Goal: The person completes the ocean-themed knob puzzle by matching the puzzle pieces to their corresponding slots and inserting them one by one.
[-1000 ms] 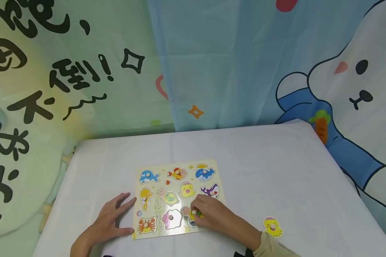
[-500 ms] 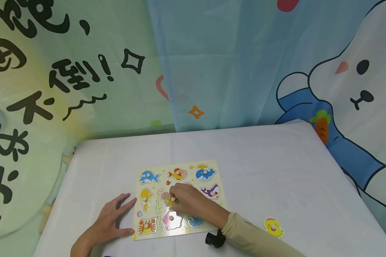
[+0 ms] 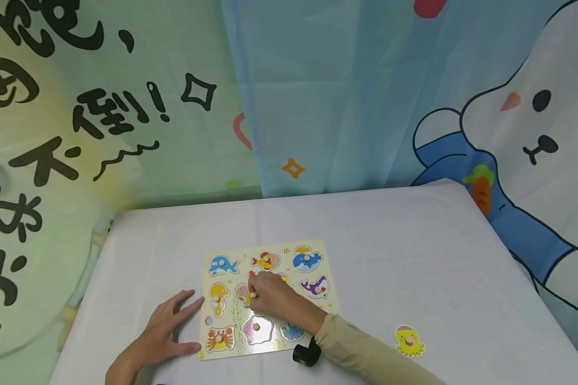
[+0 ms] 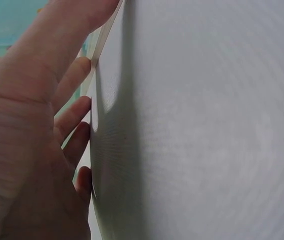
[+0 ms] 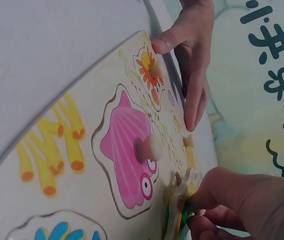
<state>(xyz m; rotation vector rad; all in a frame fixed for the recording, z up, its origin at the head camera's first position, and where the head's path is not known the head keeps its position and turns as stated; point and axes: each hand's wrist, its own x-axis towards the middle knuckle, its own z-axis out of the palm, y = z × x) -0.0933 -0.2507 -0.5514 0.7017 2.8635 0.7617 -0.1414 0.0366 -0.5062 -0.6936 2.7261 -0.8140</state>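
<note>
Head view: right hand [image 3: 270,297] pinching turtle piece [image 5: 179,217] by its knob, over puzzle board [image 3: 270,297] middle row
Left hand [image 3: 166,327]: fingers spread flat – bracing board's left edge
Tip: probably match outline – then press flat

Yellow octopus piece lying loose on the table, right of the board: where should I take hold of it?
Pinch the round peg at the middle of the octopus piece, coming straight down from above. It lies flat on the table, so its edges offer little grip; the peg stands up.
</note>
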